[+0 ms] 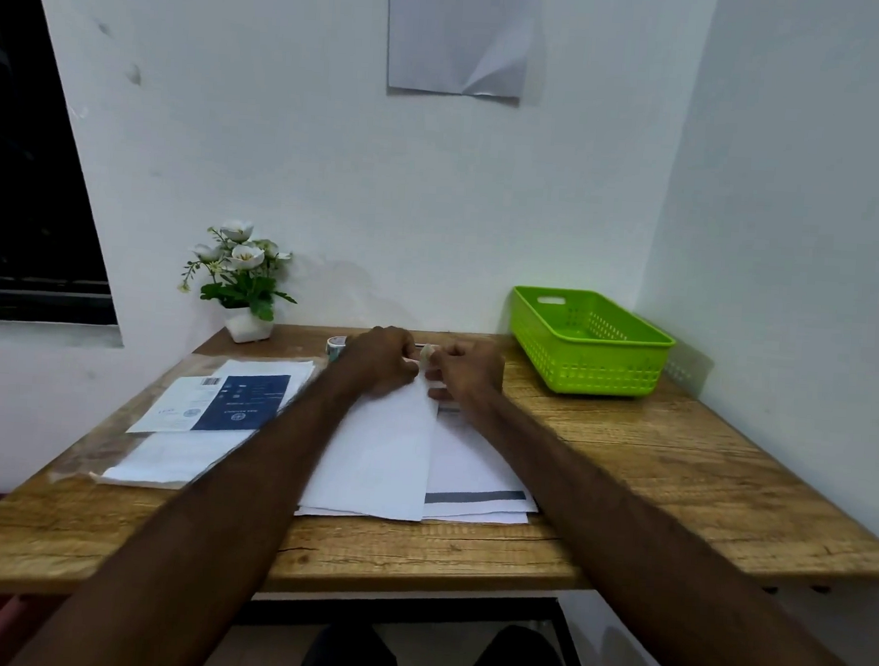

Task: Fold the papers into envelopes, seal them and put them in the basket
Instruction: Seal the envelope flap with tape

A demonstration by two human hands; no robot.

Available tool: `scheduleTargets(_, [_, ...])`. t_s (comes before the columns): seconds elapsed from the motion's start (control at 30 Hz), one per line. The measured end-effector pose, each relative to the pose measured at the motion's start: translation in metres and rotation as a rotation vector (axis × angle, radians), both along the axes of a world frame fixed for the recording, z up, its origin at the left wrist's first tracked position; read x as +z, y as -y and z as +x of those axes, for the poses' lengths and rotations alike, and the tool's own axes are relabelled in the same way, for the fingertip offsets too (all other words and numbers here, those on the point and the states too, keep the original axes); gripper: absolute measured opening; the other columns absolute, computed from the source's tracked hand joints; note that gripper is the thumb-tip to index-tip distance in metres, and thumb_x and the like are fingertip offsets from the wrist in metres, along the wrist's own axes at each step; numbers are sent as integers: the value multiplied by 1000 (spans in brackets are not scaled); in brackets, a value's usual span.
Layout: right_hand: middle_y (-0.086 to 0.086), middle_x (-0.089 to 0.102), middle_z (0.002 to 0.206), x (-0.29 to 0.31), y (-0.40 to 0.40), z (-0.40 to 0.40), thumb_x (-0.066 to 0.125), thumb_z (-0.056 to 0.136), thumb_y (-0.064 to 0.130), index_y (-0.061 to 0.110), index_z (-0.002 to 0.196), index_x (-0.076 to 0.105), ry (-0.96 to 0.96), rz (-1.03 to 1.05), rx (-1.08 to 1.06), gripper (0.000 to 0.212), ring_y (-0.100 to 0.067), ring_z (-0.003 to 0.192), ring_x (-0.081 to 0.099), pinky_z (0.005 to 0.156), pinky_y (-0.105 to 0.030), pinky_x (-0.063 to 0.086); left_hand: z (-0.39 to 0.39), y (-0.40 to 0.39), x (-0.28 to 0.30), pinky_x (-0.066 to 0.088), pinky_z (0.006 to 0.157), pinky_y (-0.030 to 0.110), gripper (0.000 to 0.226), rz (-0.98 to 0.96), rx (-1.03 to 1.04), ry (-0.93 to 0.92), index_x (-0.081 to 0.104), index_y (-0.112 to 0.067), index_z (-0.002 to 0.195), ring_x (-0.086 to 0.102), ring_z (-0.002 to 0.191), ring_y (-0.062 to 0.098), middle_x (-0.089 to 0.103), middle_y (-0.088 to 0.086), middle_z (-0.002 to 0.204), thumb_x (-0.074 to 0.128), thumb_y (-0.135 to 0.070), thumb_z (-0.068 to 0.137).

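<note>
Room: white walls meet in a corner, with a dark window at 9 o'clock and a gray sheet (458, 35) stuck on the wall at 12 o'clock
Table (650, 464): brown wood, pushed into the corner
Folded paper (383, 458): white, in the middle of the table, with its left half folded over toward the right; a white sheet with a gray stripe (474, 494) lies under it and sticks out at 3 o'clock
Left hand (382, 357): at the far end of the folded paper, fingers curled, pinching a small bit of tape (427, 353) together with the other hand
Right hand (468, 373): just beside the left hand, fingers curled, pinching the same bit of tape, with its lower fingers on the paper
Tape roll (334, 348): small, at 12 o'clock from the paper, partly hidden behind the left hand
Basket (588, 342): bright green plastic with holes in its walls, at 2 o'clock on the table, close to the corner
Paper pack (206, 411): white sheets in a clear wrapper with a blue and white label, at 9 o'clock from the folded paper
Flower pot (246, 323): small and white, with white flowers and green leaves, at 11 o'clock by the wall
</note>
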State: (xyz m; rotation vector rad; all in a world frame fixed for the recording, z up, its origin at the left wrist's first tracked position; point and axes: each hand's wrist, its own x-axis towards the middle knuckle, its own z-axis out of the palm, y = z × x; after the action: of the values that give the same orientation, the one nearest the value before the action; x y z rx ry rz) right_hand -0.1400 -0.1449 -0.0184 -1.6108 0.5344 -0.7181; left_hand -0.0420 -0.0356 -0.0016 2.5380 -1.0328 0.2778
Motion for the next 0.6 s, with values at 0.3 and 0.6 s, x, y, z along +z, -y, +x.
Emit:
scheduleTargets(0.3, [6, 77, 82, 28, 25, -26, 79, 86, 29, 23, 89, 83, 235, -469, 27, 8, -17, 56, 68, 63, -46, 60, 14, -16, 6, 49, 72, 27, 8, -405, -101, -197, 76, -20, 86, 65, 80, 10, 75, -5, 89, 73, -27, 89])
scheduleTargets(0.6, [5, 79, 105, 23, 24, -25, 74, 91, 27, 22, 100, 83, 115, -982, 57, 14, -16, 95, 73, 82, -40, 54, 9, -22, 15, 47, 76, 16, 12, -578, -182, -198, 80, -18, 100, 66, 86, 0, 77, -10, 94, 75, -24, 91])
